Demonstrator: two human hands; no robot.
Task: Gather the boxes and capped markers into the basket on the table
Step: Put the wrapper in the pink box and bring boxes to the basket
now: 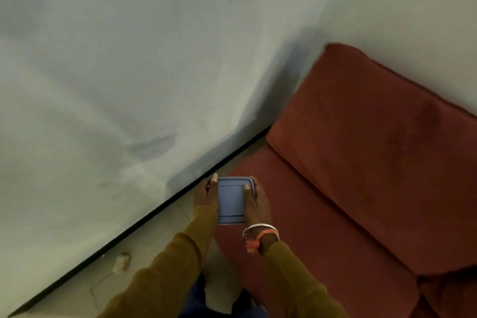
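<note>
Red cushioned sofa (pixel 361 162) behind: your left hand (pixel 205 193) and right hand (pixel 258 204) gripping flat square blue plastic box (pixel 231 200) by its sides.

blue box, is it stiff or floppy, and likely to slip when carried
Probably stiff: the blue box shows straight edges between the left hand and right hand. Its smooth top may be slippery. Flat and square, it should not roll.

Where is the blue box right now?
In the head view the blue box is low and centre, gripped between the left hand and the right hand, above the left edge of the red sofa seat, just right of the dark baseboard.
</note>
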